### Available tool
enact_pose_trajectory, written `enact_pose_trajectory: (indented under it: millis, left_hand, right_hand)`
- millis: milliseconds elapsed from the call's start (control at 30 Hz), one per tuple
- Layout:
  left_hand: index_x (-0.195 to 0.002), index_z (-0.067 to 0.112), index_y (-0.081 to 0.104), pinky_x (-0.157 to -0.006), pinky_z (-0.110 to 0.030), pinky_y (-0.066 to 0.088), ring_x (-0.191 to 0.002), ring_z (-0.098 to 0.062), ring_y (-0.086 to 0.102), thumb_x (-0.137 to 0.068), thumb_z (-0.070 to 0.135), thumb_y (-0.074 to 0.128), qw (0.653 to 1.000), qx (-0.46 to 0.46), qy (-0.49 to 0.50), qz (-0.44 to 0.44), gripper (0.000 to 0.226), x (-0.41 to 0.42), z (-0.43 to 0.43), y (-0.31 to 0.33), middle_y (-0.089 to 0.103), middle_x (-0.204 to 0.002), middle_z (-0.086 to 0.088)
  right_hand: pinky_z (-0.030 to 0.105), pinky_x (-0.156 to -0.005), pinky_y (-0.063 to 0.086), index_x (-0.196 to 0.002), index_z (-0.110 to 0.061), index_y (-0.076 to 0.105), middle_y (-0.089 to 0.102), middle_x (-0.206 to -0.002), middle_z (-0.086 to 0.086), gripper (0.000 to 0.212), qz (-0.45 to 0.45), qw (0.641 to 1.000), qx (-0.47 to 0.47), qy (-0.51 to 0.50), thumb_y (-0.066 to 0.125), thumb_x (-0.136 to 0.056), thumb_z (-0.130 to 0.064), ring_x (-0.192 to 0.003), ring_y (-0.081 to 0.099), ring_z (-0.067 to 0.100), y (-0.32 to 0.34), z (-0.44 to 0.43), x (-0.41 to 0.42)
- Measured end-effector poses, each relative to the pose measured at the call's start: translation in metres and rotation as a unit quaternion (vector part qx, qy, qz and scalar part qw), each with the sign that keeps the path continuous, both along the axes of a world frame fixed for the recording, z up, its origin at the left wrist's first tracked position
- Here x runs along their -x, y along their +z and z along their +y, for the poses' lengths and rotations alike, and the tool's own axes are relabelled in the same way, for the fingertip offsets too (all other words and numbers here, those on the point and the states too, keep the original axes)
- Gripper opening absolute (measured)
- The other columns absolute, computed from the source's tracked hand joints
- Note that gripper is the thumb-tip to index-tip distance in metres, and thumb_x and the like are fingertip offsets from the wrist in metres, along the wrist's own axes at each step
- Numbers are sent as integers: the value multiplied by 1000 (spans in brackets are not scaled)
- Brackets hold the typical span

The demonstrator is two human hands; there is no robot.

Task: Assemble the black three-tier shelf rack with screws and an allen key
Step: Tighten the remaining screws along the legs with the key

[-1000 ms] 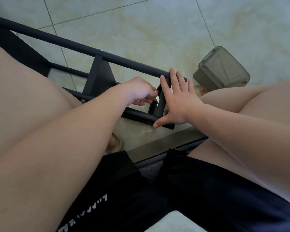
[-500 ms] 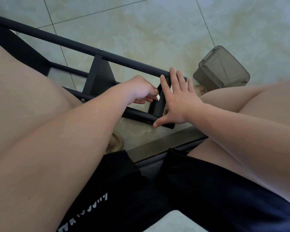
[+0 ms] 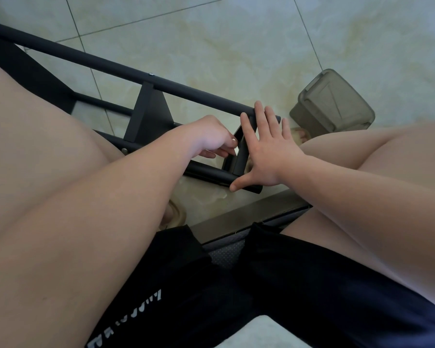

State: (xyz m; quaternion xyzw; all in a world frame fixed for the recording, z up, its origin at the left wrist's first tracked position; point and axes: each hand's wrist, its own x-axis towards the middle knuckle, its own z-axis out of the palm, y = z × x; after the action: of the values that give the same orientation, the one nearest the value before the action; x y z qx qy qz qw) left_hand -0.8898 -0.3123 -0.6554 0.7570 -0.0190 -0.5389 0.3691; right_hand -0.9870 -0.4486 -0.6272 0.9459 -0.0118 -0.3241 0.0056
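Observation:
The black shelf rack [image 3: 116, 67] lies on its side on the tiled floor between my knees, its long tubes running from upper left to the middle. My right hand [image 3: 266, 151] lies flat with spread fingers against the end shelf panel [image 3: 239, 159] and the tube ends. My left hand [image 3: 211, 136] is curled just left of that panel, its fingertips pinching something small and pale at the panel's inner face; what it is I cannot make out. A second panel [image 3: 148, 116] stands between the tubes farther left.
A translucent grey plastic box [image 3: 334, 104] with a lid sits on the floor at the right, beyond my right knee. My bare legs flank the rack on both sides. A dark seat edge [image 3: 249, 214] runs below the hands.
Almost nothing has changed; both hands stay at the end panel, the left one shifting only slightly.

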Motion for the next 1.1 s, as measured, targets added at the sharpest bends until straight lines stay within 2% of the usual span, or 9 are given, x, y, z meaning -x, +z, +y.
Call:
enact_pose_trajectory:
  millis: [200,400,500,900,1100]
  left_hand:
    - [-100,17,70,-71,-27,52,-71,-1,73,-94,23,65,1000,-12,-11,0,10,1,-1,2,77,-77,8]
    - [-101,13,68,-79,-29,54,-80,-8,73,-96,21,61,998,-32,15,45,12,2,-4,5,78,-79,5]
    - [-96,13,65,-83,-30,55,-78,-8,71,-98,21,59,997,-45,13,60,10,3,-5,8,77,-75,5]
    - [-98,13,63,-76,-29,50,-82,-10,68,-102,19,52,996,-30,-20,85,13,1,-1,9,76,-72,6]
    - [-96,15,63,-78,-27,49,-87,-11,65,-102,18,52,995,-36,-33,89,13,-1,1,7,75,-74,7]
  right_hand:
    - [60,-123,-5,-156,-15,-27,-37,-159,19,161,3,1000,-1,-1,57,-48,-100,-151,-28,39,1,1,0]
    - [60,-123,-5,-156,-15,-26,-37,-160,19,161,2,1000,-1,-2,58,-49,-100,-151,-28,39,1,1,0]
    - [61,-123,-5,-156,-15,-27,-37,-159,19,160,3,1000,-2,-1,58,-49,-100,-150,-28,39,1,1,0]
    - [61,-123,-5,-155,-16,-29,-40,-158,18,161,11,1000,-6,-4,57,-48,-100,-150,-30,39,0,0,0]
    - [62,-123,-5,-155,-16,-29,-40,-158,18,161,6,1000,-5,-3,57,-48,-101,-150,-30,39,-2,-1,0]
